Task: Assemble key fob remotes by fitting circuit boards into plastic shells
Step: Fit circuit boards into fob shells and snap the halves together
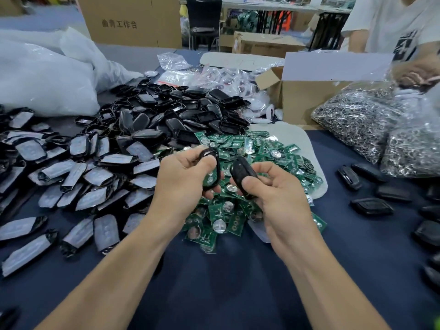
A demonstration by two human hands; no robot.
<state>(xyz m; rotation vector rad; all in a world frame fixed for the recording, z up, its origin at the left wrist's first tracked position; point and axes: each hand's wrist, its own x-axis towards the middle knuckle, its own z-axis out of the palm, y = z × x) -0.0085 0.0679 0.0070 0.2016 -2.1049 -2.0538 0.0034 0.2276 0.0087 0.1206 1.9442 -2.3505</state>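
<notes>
My left hand (184, 179) grips a black shell half (212, 163) with a green circuit board lying inside it, held upright above the pile. My right hand (273, 186) grips a second black shell half (242, 175), its dark outer face toward me, a short gap to the right of the first. Both hands hover over a heap of green circuit boards (238, 210) with round coin cells. A mound of empty black shells (181, 110) lies behind the boards.
Film-covered shell fronts (78, 179) spread across the left of the dark blue table (238, 282). Closed black fobs (371, 206) lie at right. Bags of metal key rings (371, 120), a cardboard box (302, 96) and another person's hand (416, 75) are at back right.
</notes>
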